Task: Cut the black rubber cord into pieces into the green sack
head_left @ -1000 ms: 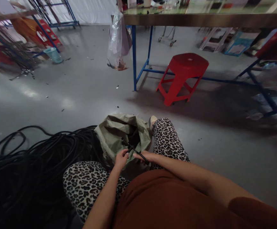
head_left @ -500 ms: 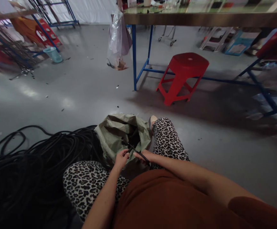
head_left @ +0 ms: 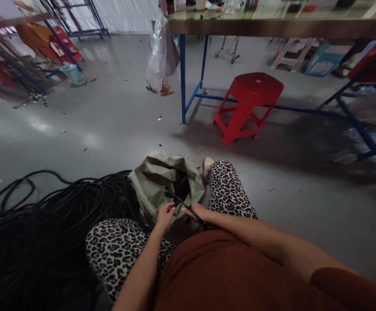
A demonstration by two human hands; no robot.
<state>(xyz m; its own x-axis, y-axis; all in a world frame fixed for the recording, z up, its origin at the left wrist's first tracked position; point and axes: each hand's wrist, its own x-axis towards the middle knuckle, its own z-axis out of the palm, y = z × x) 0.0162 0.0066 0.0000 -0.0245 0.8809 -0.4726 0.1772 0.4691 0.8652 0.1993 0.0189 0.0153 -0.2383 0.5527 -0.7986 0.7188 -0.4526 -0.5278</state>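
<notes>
I sit on the floor with my legs in leopard-print trousers. My left hand (head_left: 164,214) and my right hand (head_left: 197,212) are close together in front of my lap, both gripping a short black cable piece (head_left: 188,209) that runs slantwise between them. Just beyond the hands lies an open olive-green sack (head_left: 157,181) with dark contents in its mouth. A big heap of black cable (head_left: 42,229) spreads over the floor at my left, touching the sack.
A red plastic stool (head_left: 248,103) stands ahead under a long blue-framed table (head_left: 272,26). A clear plastic bag (head_left: 160,56) hangs from the table's left end. Racks, red items and a small teal basket (head_left: 73,74) stand at the far left. Grey floor lies between.
Almost nothing differs; my hands shift very slightly on the black cable piece, staying over the sack.
</notes>
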